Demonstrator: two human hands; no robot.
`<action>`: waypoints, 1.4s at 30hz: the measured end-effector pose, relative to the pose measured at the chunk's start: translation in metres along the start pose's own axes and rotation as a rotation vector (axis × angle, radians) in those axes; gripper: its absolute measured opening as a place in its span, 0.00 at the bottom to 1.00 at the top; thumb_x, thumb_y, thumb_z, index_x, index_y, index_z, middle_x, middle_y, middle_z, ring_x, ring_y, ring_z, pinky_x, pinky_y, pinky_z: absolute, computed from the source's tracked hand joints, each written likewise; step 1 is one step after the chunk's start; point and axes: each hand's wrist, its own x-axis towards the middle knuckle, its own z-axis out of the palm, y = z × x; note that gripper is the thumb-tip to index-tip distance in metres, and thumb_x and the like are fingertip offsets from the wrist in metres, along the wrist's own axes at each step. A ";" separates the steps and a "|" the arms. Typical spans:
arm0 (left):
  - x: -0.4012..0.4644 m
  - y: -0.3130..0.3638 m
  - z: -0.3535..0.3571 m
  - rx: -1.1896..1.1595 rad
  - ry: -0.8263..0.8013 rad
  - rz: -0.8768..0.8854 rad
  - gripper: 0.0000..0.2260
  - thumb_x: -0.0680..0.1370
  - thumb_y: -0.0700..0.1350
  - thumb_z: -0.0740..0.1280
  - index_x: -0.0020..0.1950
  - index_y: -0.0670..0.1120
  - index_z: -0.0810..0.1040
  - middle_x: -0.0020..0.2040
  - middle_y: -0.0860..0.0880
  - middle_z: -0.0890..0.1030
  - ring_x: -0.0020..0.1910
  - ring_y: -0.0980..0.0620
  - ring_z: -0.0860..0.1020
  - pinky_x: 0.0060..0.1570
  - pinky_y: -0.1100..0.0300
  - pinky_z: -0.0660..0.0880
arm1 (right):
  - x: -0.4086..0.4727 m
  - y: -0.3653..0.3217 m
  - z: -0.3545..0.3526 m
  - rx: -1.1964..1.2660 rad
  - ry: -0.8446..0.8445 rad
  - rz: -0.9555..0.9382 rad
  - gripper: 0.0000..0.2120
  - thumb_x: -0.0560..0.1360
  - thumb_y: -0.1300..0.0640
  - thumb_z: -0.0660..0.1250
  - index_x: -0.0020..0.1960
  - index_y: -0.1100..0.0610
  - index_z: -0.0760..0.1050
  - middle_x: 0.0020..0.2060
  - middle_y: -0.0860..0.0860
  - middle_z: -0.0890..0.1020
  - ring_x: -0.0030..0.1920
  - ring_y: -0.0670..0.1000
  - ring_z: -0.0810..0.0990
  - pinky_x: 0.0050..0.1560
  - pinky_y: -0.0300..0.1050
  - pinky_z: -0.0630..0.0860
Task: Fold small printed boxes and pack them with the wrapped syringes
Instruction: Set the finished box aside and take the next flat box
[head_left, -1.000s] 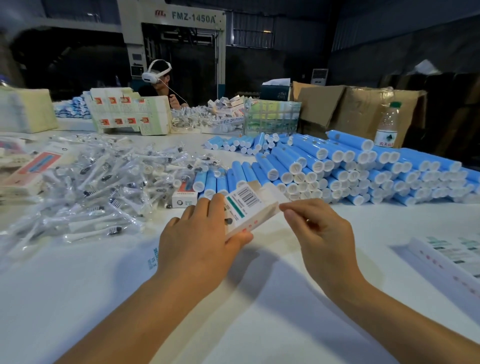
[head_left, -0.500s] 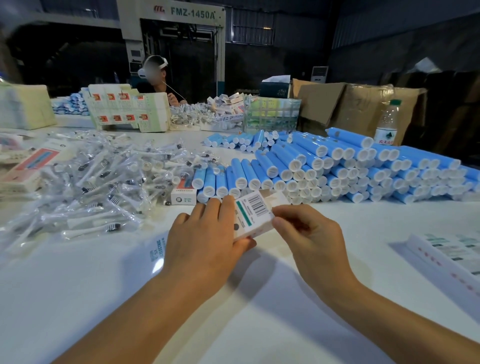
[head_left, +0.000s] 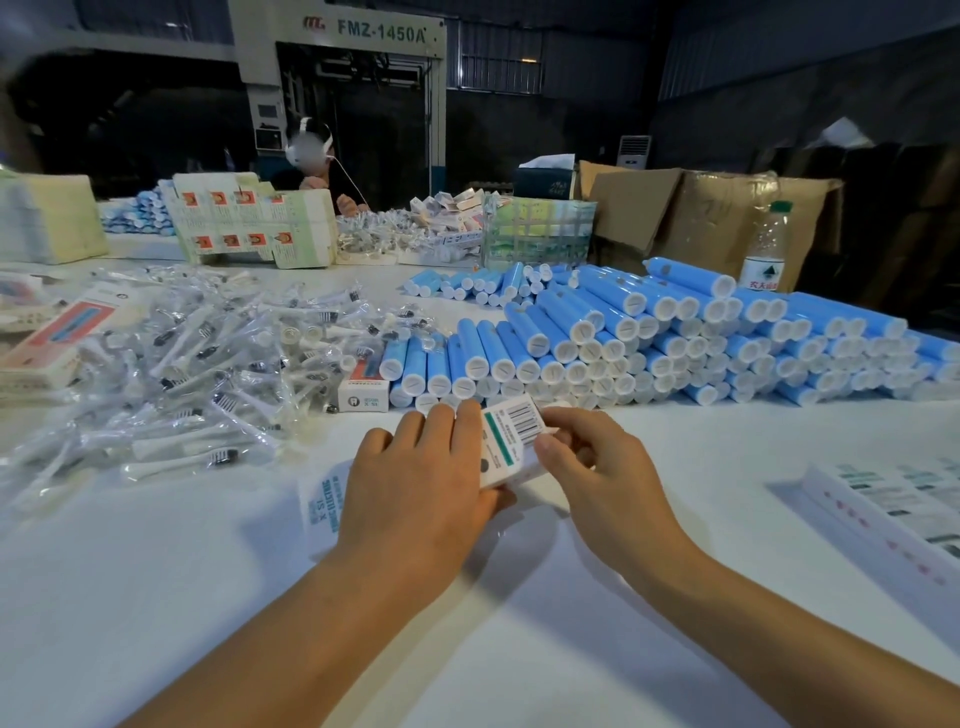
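Note:
A small white printed box (head_left: 511, 439) with a barcode and a green stripe sits between both hands, just above the white table (head_left: 675, 545). My left hand (head_left: 421, 488) grips its left side, fingers over the top and thumb beneath. My right hand (head_left: 597, 467) pinches its right end with thumb and fingertips. A heap of clear-wrapped syringes (head_left: 197, 364) covers the table to the left. One folded box (head_left: 363, 389) lies at the heap's edge. A flat printed carton (head_left: 322, 499) lies partly under my left wrist.
A long stack of blue tubes with white caps (head_left: 675, 343) runs behind the hands to the right. Flat box blanks (head_left: 893, 514) lie at the right edge. Cartons (head_left: 47, 343) sit far left. A water bottle (head_left: 766, 249), cardboard boxes (head_left: 717, 218) and a seated person (head_left: 311, 156) are at the back.
Both hands have drawn the box closer together and slightly lower. The right hand's fingers have curled further round the box's right end.

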 end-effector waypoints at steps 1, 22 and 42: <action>0.000 0.000 0.000 0.001 0.003 0.001 0.32 0.77 0.65 0.51 0.71 0.48 0.42 0.67 0.52 0.63 0.63 0.51 0.66 0.55 0.58 0.64 | 0.000 0.000 0.001 -0.043 0.004 -0.024 0.11 0.79 0.57 0.62 0.59 0.50 0.78 0.46 0.48 0.78 0.39 0.37 0.73 0.40 0.30 0.69; 0.003 -0.001 -0.007 -0.116 -0.006 -0.098 0.33 0.74 0.68 0.50 0.72 0.50 0.47 0.67 0.53 0.64 0.64 0.52 0.65 0.55 0.58 0.64 | 0.008 -0.003 -0.003 0.965 -0.155 0.495 0.34 0.61 0.53 0.73 0.65 0.60 0.70 0.53 0.60 0.82 0.52 0.57 0.81 0.55 0.53 0.78; -0.004 0.019 -0.015 0.025 -0.109 0.041 0.32 0.76 0.58 0.44 0.74 0.42 0.41 0.69 0.47 0.59 0.64 0.45 0.64 0.59 0.54 0.62 | -0.014 0.004 0.010 -0.289 -0.100 -0.138 0.26 0.81 0.49 0.54 0.77 0.50 0.53 0.68 0.46 0.70 0.62 0.42 0.69 0.58 0.35 0.65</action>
